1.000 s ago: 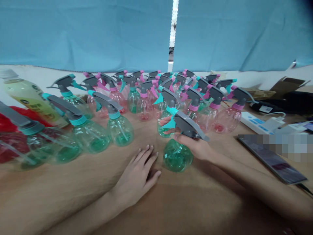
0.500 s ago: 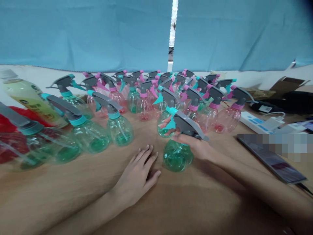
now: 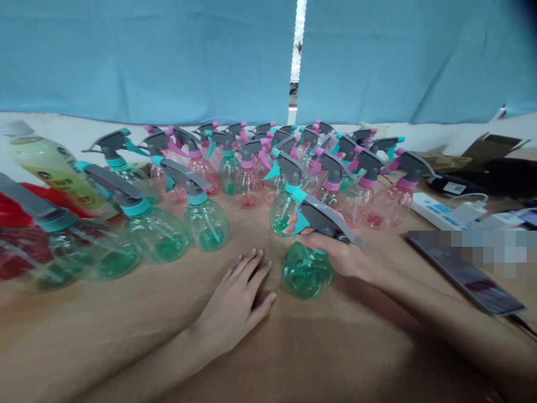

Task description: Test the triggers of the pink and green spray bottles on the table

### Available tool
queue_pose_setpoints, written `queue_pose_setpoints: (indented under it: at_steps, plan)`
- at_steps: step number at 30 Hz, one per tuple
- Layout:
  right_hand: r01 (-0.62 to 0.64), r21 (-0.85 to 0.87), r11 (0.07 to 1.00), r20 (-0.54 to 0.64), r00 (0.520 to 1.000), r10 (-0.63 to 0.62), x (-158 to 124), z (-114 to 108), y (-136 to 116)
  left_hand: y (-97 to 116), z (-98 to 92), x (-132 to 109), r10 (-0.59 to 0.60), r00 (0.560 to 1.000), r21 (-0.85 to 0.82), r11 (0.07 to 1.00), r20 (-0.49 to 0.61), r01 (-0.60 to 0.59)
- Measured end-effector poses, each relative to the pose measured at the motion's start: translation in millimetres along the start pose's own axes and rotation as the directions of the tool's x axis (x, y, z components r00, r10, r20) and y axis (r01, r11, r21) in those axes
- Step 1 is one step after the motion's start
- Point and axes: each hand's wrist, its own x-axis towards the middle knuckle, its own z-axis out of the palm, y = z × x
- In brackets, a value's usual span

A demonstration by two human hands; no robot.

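Note:
My right hand (image 3: 342,254) grips the neck of a green spray bottle (image 3: 305,271) with a grey head and teal trigger, held just off or on the brown table (image 3: 126,336). Its fingers curl round the neck under the trigger. My left hand (image 3: 237,299) lies flat on the table just left of the bottle, fingers spread and touching nothing else. Behind stand several more spray bottles, green ones (image 3: 205,221) at the left and pink ones (image 3: 390,201) at the back right.
A tall bottle of yellowish liquid (image 3: 54,170) leans at the far left over a red bag (image 3: 17,224). A phone (image 3: 465,274), a white power strip (image 3: 436,211) and a cardboard box (image 3: 490,146) lie at the right. A blue curtain hangs behind.
My right fingers have pulled in against the trigger, and the bottle has shifted slightly right and down. My left hand has stayed flat in place.

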Motion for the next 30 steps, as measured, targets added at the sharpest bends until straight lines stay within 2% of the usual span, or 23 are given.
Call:
queue_pose_setpoints:
  at_steps: [6, 12, 19, 23, 27, 30]
  plan:
    - [0.056, 0.079, 0.995, 0.076, 0.995, -0.062, 2.2, 3.8, -5.7, -0.1, 0.0, 0.0, 0.001, 1.0, 0.008, 1.0, 0.017, -0.001]
    - [0.074, 0.061, 0.995, -0.012, 0.997, -0.073, 2.0, 8.8, -4.0, -0.2, 1.1, -0.9, 0.001, 1.0, -0.002, 1.0, 0.014, -0.001]
    - [-0.046, -0.183, 0.982, -0.152, 0.988, 0.017, -10.2, 13.3, -0.3, 0.7, 1.8, -0.4, 0.001, 1.0, -0.003, 1.0, -0.01, -0.001]
    - [-0.04, -0.204, 0.978, -0.08, 0.997, 0.024, -30.8, 8.3, 7.8, 1.8, 2.2, -0.5, 0.002, 1.0, 0.013, 1.0, -0.023, -0.002]
    - [-0.048, -0.345, 0.938, -0.144, 0.99, -0.003, -50.5, 0.0, 11.8, 5.2, 0.7, -1.2, -0.004, 1.0, 0.07, 0.998, -0.026, 0.006]
    - [-0.022, -0.417, 0.909, -0.116, 0.993, -0.03, -54.9, -1.8, 9.3, 10.4, -1.1, -3.7, -0.022, 0.999, 0.1, 0.995, -0.045, 0.026]
